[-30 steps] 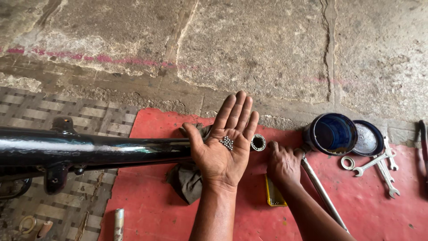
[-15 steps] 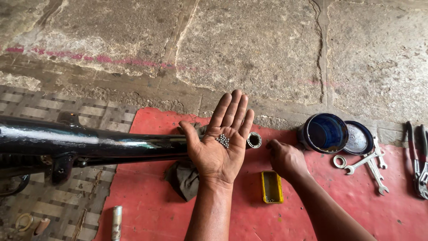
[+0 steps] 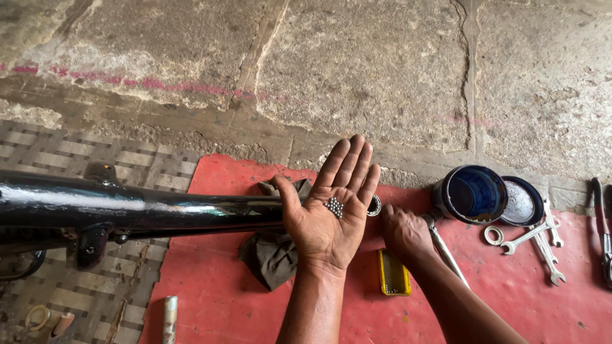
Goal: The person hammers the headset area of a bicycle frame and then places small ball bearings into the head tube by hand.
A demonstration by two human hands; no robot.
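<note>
- A glossy black metal tube (image 3: 146,213) lies across the woven mat and onto the red mat (image 3: 217,306); it looks stiff, heavy and slick, so I judge it wants a grip around its body, not its end
- A dark rag (image 3: 271,255) lies crumpled under the tube's end, soft and limp
- The left hand (image 3: 325,223) is held flat, palm up, fingers spread fully straight, closed on nothing; a small cluster of steel bearing balls (image 3: 334,207) rests loose in the palm
- The balls look tiny, hard, smooth and probably greasy, so likely to roll off; best cupped, or pinched one at a time
- A bearing ring (image 3: 374,205) shows just beside the left fingers at the tube's end
- The right hand (image 3: 405,232) rests knuckles up on the red mat, fingers curled; I cannot tell whether it has hold of anything
- A blue tin (image 3: 470,194) and spanners (image 3: 542,239) lie further right
</note>
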